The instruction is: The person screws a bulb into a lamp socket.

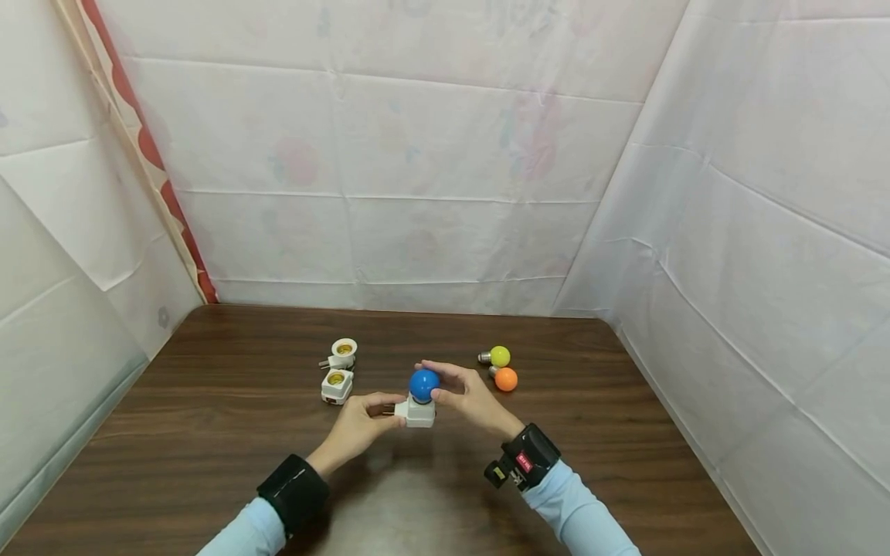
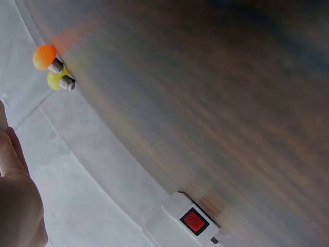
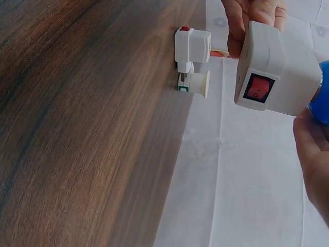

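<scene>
Nearest us, our left hand [image 1: 358, 427] pinches the white socket adapter [image 1: 419, 413], held just above the table [image 1: 208, 432], with the blue bulb [image 1: 424, 384] seated in it. Our right hand [image 1: 467, 395] curls its fingers round that bulb. 2 empty sockets [image 1: 340, 372] lie left; a yellow bulb [image 1: 497, 356] and an orange bulb [image 1: 505, 379] lie right.

Head cam looks down from above at table [image 1: 208, 432]; wrist cams close, tilted; all share socket [image 1: 419, 413]
</scene>
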The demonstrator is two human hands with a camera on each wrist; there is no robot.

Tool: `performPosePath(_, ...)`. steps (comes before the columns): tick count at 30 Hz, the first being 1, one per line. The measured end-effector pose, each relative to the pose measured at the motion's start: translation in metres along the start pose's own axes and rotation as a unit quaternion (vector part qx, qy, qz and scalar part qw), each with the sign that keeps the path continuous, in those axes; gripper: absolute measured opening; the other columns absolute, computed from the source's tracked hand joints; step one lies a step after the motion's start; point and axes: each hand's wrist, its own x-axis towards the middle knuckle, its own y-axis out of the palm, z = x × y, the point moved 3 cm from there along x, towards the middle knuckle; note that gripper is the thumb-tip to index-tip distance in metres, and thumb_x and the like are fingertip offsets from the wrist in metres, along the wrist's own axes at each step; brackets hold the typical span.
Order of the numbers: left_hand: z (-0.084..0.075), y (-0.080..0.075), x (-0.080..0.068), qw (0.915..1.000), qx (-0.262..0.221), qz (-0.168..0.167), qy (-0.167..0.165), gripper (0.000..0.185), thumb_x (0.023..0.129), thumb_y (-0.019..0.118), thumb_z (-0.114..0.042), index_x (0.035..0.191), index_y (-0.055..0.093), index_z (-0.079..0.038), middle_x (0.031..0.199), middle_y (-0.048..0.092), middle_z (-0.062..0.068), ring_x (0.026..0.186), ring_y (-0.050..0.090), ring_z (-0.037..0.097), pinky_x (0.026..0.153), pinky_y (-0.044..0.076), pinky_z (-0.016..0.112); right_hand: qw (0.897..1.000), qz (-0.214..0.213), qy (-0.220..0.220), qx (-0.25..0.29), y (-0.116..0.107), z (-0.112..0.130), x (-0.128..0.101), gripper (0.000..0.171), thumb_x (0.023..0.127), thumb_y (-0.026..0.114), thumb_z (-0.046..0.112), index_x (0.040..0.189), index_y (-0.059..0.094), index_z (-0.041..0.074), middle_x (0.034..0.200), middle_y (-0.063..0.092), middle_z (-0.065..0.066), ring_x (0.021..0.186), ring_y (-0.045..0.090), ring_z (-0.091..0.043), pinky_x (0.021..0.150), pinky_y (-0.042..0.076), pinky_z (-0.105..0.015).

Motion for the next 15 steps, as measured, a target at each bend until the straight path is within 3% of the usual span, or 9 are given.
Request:
performPosePath(7,0.0011,-0.0011,0.0007,1.0000,0.001,-0.005,-0.001,0.035,0.075,0.075,-0.012,0.107,0.066,0.000,0.104,0.065,0.019,0.088,0.066,0.017,0.071,0.055,0.023,0.999,-0.023,0.009,-0.020,-0.0004,-0.0004,0.0012,0.045,0.091,0.053,0.002,0.134,0.040,-0.004,0.135,0.044,-0.024,0.119,0.049,-0.035,0.098,0.044,-0.035)
performPosePath(15,0.0001,-0.0011,0.0021,1.0000,0.000,-0.003,0.000,0.035,0.076,0.074,-0.012,0.108,0.066,0.000,0.106,0.064,0.020,0.090,0.066,0.022,0.071,0.055,0.023,0.995,-0.074,0.057,-0.036,-0.0028,-0.0017,0.0015,0.044,0.086,0.064,0.010,0.127,0.051,0.000,0.127,0.055,-0.016,0.110,0.057,-0.031,0.089,0.050,-0.030)
